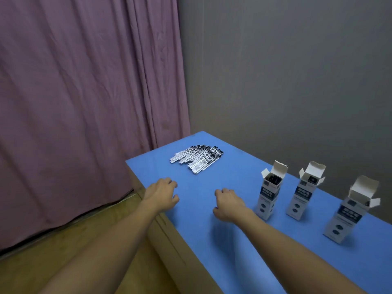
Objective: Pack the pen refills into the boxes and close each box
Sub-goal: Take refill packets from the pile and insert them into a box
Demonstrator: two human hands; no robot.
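While both my arms are reaching out over the blue table (244, 262), my left hand (162, 195) is hovering at its near corner, fingers loosely curled, gripping nothing. My right hand (228, 204) is hanging alongside, likewise loose and holding nothing. The pile of wrapped pen refills (197, 157) is lying beyond them, near the purple curtain (84, 102). Three boxes (270, 190) are standing upright to my right, flaps open.

We saw a blue table (233, 240) carrying a heap of refills (196, 156) at its far end and three upright boxes (269, 193), flaps open, in a row along the right.
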